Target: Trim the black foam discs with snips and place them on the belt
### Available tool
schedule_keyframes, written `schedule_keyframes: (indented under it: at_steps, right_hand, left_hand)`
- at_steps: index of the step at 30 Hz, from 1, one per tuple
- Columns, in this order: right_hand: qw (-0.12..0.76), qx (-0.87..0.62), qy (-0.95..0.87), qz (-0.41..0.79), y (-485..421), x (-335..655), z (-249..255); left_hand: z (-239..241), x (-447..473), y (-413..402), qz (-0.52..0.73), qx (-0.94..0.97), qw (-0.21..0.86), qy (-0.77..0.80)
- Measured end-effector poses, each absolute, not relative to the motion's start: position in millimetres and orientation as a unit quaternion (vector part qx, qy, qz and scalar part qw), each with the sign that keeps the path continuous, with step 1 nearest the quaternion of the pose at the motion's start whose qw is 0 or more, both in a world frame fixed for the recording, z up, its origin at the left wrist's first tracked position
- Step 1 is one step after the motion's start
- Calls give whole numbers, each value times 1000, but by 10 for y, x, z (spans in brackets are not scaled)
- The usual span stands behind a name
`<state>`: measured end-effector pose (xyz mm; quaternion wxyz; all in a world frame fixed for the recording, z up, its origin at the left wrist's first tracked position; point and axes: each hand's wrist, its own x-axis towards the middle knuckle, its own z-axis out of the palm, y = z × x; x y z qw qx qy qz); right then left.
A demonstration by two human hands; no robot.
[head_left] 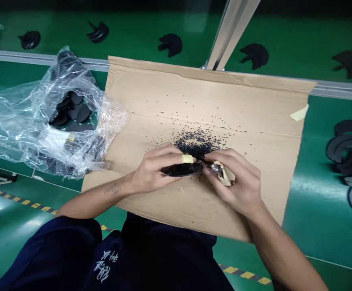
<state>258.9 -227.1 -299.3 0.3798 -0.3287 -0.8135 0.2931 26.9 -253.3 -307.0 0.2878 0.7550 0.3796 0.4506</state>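
Head view, looking down on a person's own two bare hands over a sheet of cardboard (254, 121). Shows the left hand (151, 171) closed in a pinch on a black flat part (182, 169), thumb beneath and fingers on top, with a band of yellowish tape (187, 159) round the index finger. Finds the black flat part held roughly level just above the cardboard, over its nearer half, between the two hands. Shows the right hand (239, 182) curled tight round a tape-wrapped tool (222, 173), with the metal tip against the right end of the part. Picks out a heap of black shavings (197, 141) on the cardboard just beyond the fingertips, with loose specks scattered wider. Places the cardboard on a green tabletop (315, 210), with the near edge reaching over dark blue clothing (151, 258). Notes a clear plastic bag (27, 121) left of the cardboard, touching its edge, with more black parts (72, 109) inside. Spots a pile of curved black pieces (350, 149) at far right, well apart from the hands. Takes in an aluminium rail (42, 60) along the cardboard's far edge, a slanted metal bar (230, 28) rising from it, and single black pieces (171, 43) spaced out on the green behind.
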Motion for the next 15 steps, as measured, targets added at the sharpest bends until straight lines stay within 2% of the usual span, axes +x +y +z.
schedule_keyframes:
  at_steps: [5,15]
  right_hand:
    - [307,-323,-879,170,-2218,2640,-3029]
    - [267,-334,-899,94,-2232,2647,-3018]
  left_hand:
    - [-3088,249,-2527,439,771,277,368]
    - [-3064,233,-2513,424,785,279,355]
